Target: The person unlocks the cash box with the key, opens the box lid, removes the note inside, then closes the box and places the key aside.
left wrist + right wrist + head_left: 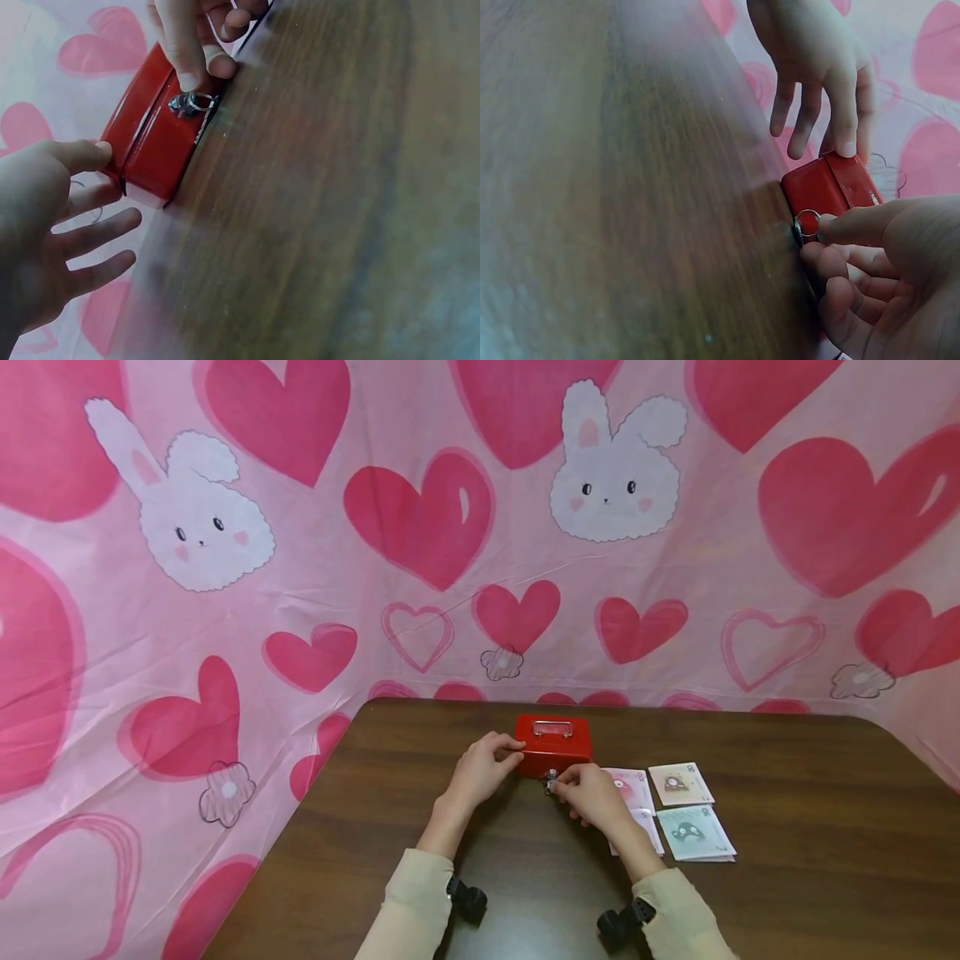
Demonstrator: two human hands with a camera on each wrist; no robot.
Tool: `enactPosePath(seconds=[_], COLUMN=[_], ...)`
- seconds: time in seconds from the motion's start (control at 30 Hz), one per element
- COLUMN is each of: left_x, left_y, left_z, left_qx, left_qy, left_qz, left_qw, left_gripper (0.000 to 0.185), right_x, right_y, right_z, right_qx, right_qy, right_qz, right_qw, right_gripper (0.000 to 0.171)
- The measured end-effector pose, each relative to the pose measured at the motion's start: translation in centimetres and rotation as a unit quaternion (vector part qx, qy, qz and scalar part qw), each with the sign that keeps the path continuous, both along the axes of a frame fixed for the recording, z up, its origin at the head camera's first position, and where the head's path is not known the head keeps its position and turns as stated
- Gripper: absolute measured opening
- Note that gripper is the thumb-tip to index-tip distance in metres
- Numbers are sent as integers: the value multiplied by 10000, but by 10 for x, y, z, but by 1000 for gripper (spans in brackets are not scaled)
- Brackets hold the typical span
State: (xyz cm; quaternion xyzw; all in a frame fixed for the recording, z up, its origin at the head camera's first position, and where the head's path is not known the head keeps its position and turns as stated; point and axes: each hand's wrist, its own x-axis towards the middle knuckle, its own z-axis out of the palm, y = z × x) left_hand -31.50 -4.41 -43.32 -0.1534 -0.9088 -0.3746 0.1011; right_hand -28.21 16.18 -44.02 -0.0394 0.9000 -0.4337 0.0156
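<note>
I see the box near the tabletop's far edge, long axis crosswise; my right hand pinches the key at its near face, my left hand, fingers spread, steadies its left end.

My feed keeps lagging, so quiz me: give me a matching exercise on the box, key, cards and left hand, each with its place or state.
1. red box
2. key
3. cards
4. left hand

a. flat on the table, right of the box
b. pinched by the right hand
c. fingers on the box's left end
d. lid down, handle on top

1-d, 2-b, 3-a, 4-c
</note>
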Motion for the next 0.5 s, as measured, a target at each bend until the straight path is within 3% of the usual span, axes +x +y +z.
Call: enactPosePath(seconds=[0.3,0.5], left_x=[0,0], left_y=[0,0], left_z=[2,2], left_qx=[-164,-234], left_qy=[116,173], left_qz=[-24,-51], left_qw=[9998,9996], left_gripper=[19,19], right_x=[1,-3], right_y=[-2,-3], right_z=[2,3], right_qx=[-20,413], right_qy=[132,649], right_qz=[-59,112], right_qw=[9999,9970], right_gripper=[12,11])
